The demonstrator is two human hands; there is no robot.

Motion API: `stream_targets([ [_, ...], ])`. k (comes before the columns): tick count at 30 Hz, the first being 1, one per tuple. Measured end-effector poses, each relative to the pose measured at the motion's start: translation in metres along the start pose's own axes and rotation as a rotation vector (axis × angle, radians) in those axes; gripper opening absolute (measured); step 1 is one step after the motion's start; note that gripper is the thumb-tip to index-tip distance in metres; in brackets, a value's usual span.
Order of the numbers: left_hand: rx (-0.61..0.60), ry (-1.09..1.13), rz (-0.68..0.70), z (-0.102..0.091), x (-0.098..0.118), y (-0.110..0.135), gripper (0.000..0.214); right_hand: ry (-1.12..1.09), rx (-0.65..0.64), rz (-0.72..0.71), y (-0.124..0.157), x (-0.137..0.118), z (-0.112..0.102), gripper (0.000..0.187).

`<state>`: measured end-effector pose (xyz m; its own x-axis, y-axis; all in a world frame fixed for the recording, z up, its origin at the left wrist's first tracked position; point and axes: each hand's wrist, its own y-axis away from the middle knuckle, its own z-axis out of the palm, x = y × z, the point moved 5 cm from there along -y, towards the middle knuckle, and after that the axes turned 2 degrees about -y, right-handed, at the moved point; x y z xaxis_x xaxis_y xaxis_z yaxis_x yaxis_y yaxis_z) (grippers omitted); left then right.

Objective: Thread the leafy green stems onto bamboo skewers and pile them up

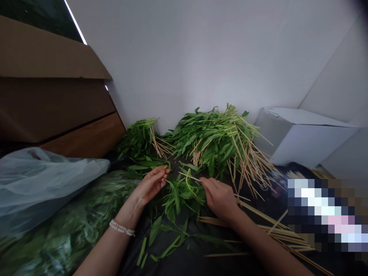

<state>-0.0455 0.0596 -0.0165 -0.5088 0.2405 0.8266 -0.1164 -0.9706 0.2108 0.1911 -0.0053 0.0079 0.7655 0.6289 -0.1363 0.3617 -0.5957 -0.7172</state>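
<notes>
My right hand [220, 195] is closed around a thin wooden skewer [185, 175] that points left. A light green curled stem [188, 182] hangs across or is threaded on the skewer; I cannot tell which. My left hand [153, 184] pinches a small green leafy sprig [169, 165], just left of the skewer's tip. Below and between the hands lies a loose heap of long-leaved greens [176, 197]. Behind them, a large pile of skewered greens [212, 132] leans by the wall, its sticks jutting right. A smaller bunch [138, 134] sits to its left.
Bare skewers [276, 234] lie under my right forearm. Cut stem pieces [142, 251] rest on the black sheet [172, 266]. At left are a clear bag of greens [86, 214], a whitish plastic bag [48, 184] and a cardboard box [51, 103]. A white box [313, 134] stands right.
</notes>
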Motion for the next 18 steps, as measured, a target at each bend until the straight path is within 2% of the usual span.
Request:
stream_targets([
  [5, -0.02, -0.09, -0.015, 0.008, -0.006, 0.003, 0.025, -0.008, 0.006, -0.006, 0.0, -0.001, 0.001, 0.029],
  [11, -0.052, -0.266, 0.071, 0.012, -0.012, 0.003, 0.033, -0.001, -0.008, -0.024, 0.001, -0.003, 0.002, 0.03],
  [18, -0.068, -0.271, 0.043, 0.019, -0.014, 0.008, 0.039, 0.015, -0.021, -0.045, 0.002, -0.006, 0.004, 0.032],
])
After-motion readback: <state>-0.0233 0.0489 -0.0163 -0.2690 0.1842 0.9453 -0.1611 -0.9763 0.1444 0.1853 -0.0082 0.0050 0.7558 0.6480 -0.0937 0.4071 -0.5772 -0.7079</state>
